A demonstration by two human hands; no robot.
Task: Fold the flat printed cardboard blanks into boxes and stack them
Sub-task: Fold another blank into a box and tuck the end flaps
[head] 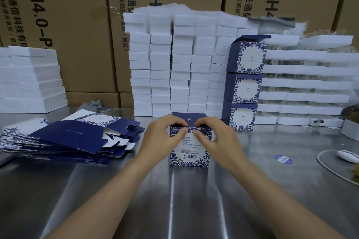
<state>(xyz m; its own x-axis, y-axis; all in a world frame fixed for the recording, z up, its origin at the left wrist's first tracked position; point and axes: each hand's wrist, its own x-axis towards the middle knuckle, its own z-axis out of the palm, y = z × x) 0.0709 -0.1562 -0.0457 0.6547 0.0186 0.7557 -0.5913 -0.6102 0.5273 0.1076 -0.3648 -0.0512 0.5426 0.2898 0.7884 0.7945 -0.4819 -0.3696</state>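
Note:
A blue-and-white floral box (189, 153) stands on the steel table in front of me, its printed label side facing me. My left hand (165, 134) grips its upper left corner with curled fingers over the top edge. My right hand (215, 136) grips the upper right corner the same way, thumbs pressing the front face. A fanned pile of flat printed blanks (66, 137) lies to the left. Three folded boxes (244, 83) stand stacked behind, to the right, the top one with its lid flap open.
Tall stacks of white foam blocks (174, 68) line the back, with more at the far left (29, 79) and right (307, 83). Large brown cartons (68, 25) form the wall behind. A white cable and a white oval device (347, 156) lie at right, near a blue sticker (283, 159).

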